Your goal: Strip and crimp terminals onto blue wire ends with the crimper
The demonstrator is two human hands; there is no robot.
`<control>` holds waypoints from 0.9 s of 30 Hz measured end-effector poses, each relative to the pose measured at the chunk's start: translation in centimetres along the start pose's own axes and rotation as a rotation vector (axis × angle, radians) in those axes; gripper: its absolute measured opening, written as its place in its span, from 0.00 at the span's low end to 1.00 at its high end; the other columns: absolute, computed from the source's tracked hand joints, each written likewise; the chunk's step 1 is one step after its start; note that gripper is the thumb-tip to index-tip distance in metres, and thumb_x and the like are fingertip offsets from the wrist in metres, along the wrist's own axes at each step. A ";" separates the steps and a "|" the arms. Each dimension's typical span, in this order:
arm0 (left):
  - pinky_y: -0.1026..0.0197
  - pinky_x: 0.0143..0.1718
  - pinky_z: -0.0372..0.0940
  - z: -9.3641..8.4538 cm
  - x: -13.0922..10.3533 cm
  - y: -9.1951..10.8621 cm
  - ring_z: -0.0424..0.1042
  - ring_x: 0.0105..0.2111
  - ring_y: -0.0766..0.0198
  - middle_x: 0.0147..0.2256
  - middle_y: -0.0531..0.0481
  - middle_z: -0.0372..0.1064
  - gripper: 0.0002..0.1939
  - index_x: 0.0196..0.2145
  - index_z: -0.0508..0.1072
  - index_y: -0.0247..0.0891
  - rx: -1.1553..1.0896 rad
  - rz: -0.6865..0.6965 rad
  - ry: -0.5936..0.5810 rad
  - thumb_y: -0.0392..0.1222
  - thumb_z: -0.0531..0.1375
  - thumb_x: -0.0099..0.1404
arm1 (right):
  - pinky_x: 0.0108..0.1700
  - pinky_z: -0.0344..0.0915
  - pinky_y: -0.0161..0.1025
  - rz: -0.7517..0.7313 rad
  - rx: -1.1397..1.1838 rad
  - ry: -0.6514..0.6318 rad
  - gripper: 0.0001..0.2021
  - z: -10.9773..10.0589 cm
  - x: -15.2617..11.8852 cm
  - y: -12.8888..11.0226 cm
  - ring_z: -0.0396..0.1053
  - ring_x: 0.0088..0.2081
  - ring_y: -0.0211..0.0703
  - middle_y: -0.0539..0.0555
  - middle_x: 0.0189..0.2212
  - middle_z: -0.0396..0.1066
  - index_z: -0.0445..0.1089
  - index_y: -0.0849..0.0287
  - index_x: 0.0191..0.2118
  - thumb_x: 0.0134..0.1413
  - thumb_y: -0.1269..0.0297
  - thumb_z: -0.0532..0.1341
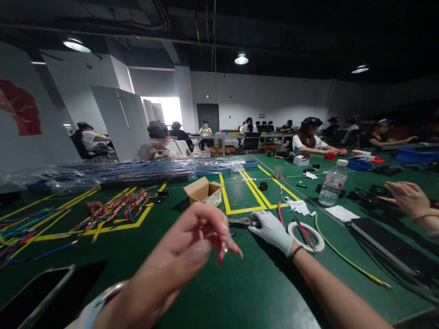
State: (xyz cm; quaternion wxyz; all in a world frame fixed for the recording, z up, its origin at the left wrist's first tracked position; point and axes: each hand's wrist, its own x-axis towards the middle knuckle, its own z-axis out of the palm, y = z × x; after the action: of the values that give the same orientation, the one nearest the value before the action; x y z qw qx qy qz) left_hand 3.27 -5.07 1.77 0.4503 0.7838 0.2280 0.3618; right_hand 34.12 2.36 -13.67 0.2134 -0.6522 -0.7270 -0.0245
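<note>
Honestly, worth looking at the dark hand tool (pixel 242 222) first, out past the fingertips of the bare left hand (pixel 192 251) and a bit over to the right. Lying low on the green bench (pixel 240 297), long axis running roughly crosswise from left to right, not pointing back at the body. Narrow end off to the left, handle end tucked under the gloved right hand (pixel 272 228). So, nearer on the right by a mile: already touching there, palm down, fingers closed over the handle end. Can't make out the grip underneath, though, or how far apart the handles sit.

Over on the left, a different story. Raised above the bench, closer to the camera, fingers bent over and curled down toward the thumb, neither spread flat nor balled up. Can't tell if anything's pinched in there; just a glint and some red around the fingertips, too blurry to call. Anyway, not touching the tool, at least as far as visible from up here.

Also, spot the small blue piece (pixel 233 233) just on the near side of the tool, close to the left fingertips. Beyond the tool and slightly left, an open cardboard box (pixel 214 199). Past the right wrist, to the right, a white ring (pixel 321 246), then a yellow-green cable (pixel 338 259) angling away from it toward the near right.
</note>
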 end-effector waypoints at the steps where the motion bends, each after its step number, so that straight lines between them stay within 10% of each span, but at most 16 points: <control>1: 0.54 0.42 0.67 0.5 1.4 -0.8 0.68 0.38 0.58 0.40 0.49 0.67 0.11 0.43 0.68 0.44 0.109 -0.021 -0.071 0.49 0.54 0.67 | 0.42 0.60 0.37 0.005 0.003 0.001 0.14 0.0 0.0 0.0 0.66 0.40 0.45 0.56 0.39 0.70 0.70 0.58 0.42 0.53 0.56 0.61; 11: 0.51 0.47 0.60 2.6 4.8 -15.2 0.63 0.45 0.53 0.44 0.45 0.65 0.09 0.43 0.67 0.39 0.945 -0.154 -0.190 0.42 0.56 0.65 | 0.42 0.59 0.34 0.141 0.034 0.009 0.09 0.0 0.4 -0.6 0.68 0.40 0.42 0.56 0.39 0.70 0.69 0.57 0.40 0.52 0.71 0.57; 23: 0.54 0.42 0.59 1.7 4.6 -17.7 0.62 0.39 0.56 0.38 0.45 0.64 0.04 0.37 0.65 0.36 1.038 -0.109 -0.218 0.37 0.52 0.69 | 0.45 0.60 0.37 0.164 0.194 0.217 0.15 -0.3 0.8 0.1 0.64 0.43 0.44 0.55 0.38 0.69 0.68 0.58 0.41 0.47 0.75 0.53; 27: 0.52 0.46 0.59 1.9 4.7 -15.2 0.62 0.41 0.56 0.40 0.45 0.63 0.03 0.37 0.65 0.37 0.726 -0.119 -0.093 0.39 0.53 0.67 | 0.44 0.61 0.39 0.159 0.317 0.270 0.12 -0.1 0.9 0.0 0.65 0.40 0.44 0.53 0.36 0.70 0.68 0.57 0.38 0.46 0.72 0.52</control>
State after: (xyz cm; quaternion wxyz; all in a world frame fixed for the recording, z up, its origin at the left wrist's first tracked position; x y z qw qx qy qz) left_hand 7.27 4.57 -10.38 0.1730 0.8934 0.3660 0.1948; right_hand 34.14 3.19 -13.28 0.4098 -0.6565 -0.6330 0.0198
